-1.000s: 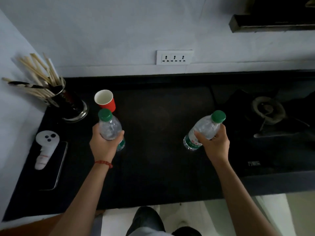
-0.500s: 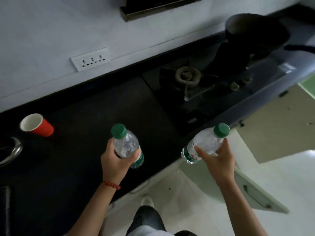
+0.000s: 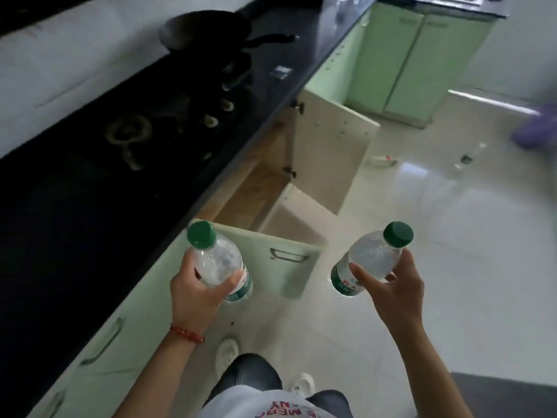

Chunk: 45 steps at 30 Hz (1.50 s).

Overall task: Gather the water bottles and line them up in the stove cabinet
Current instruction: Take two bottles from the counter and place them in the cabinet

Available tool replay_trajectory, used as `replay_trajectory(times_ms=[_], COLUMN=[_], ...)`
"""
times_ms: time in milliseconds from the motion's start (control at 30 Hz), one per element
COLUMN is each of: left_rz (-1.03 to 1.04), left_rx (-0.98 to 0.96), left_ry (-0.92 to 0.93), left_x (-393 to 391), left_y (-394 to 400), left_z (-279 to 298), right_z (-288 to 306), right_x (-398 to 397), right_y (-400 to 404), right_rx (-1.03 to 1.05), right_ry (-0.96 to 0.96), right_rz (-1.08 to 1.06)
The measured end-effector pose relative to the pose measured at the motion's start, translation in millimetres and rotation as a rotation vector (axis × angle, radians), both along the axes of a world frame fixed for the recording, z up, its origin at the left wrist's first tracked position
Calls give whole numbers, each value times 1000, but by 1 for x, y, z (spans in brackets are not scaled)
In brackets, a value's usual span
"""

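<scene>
My left hand [image 3: 196, 297] grips a clear water bottle [image 3: 220, 260] with a green cap and green label, held upright over the floor near the counter edge. My right hand [image 3: 391, 291] grips a second green-capped water bottle [image 3: 370, 260], tilted, over the tiled floor. Ahead of both hands the stove cabinet [image 3: 256, 188] under the black hob stands open, showing a brown wooden interior. Its far door [image 3: 328, 155] swings out cream-coloured, and its near green door [image 3: 283, 257] with a handle sits just beyond my left hand.
A black wok [image 3: 205, 31] sits on the hob [image 3: 129, 134] on the black counter [image 3: 75, 221]. Green cabinets [image 3: 413, 58] stand at the far end. Small litter [image 3: 382, 159] lies on the glossy floor, and a purple object [image 3: 536, 128] is at the right edge.
The view has swung right and down from the counter to the open stove cabinet and floor. Both hands still hold their bottles, which have come off over the counter edge.
</scene>
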<state>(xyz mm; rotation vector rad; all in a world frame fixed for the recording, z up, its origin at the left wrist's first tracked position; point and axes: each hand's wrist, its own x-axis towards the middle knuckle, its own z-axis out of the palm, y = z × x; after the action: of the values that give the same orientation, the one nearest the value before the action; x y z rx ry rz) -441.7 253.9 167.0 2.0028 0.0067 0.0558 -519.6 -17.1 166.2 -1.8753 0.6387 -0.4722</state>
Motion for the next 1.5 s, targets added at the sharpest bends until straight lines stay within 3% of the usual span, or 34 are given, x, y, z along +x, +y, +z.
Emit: replay_trajectory(times_ms=[200, 400, 633, 933, 1233, 1500], left_rz=[-218, -340, -350, -301, -5, 593], left_rx=[0, 43, 62, 15, -4, 11], left_ry=[19, -24, 28, 21, 76, 163], left_x=[-3, 21, 88, 174, 207, 187], left_y=[-114, -209, -310, -429, -456, -458], left_z=[0, -7, -38, -26, -32, -32], right_z=[-1, -7, -17, -4, -7, -13], right_x=[-63, -69, -10, 84, 193, 312], right_y=[-95, -168, -261, -371, -443, -455], right_rx=[-69, -68, -39, -103, -130, -58], right_ry=[30, 53, 101, 156, 212, 329], right_rz=[-231, -362, -355, -267, 30, 566])
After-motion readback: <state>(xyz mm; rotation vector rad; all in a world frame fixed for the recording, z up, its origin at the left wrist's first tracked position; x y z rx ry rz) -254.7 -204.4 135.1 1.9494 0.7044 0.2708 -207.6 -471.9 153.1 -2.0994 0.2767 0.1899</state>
